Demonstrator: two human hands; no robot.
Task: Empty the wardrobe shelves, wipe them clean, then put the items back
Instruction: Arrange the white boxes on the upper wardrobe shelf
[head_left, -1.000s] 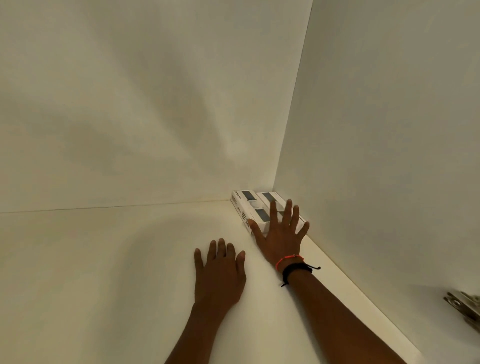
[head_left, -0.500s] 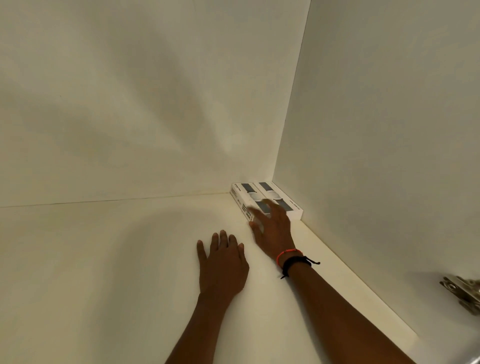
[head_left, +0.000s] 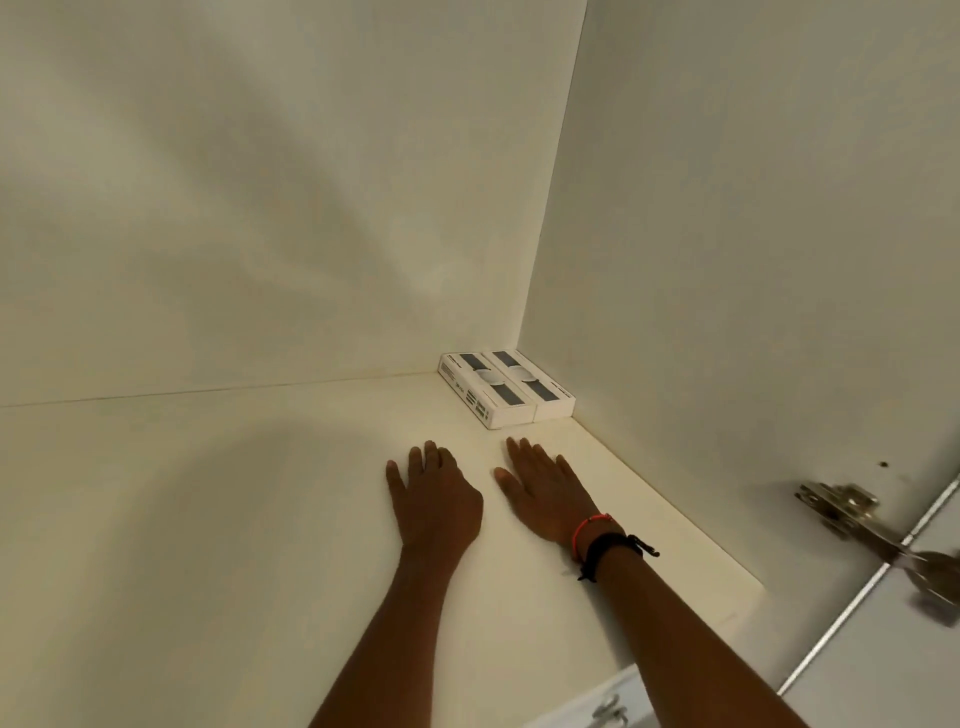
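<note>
Head view: two boxes (head_left: 506, 387) sit side by side, touching, squared into the back-right corner of the shelf (head_left: 208, 493). The left hand (head_left: 439, 499) and right hand (head_left: 545, 493) lie flat on the shelf, fingers straight, holding nothing. The right fingertips are near the boxes, not touching. My read: put-back stage (could be clearing, can't rule it out). Next: fetch another item and set it beside the boxes.
</note>
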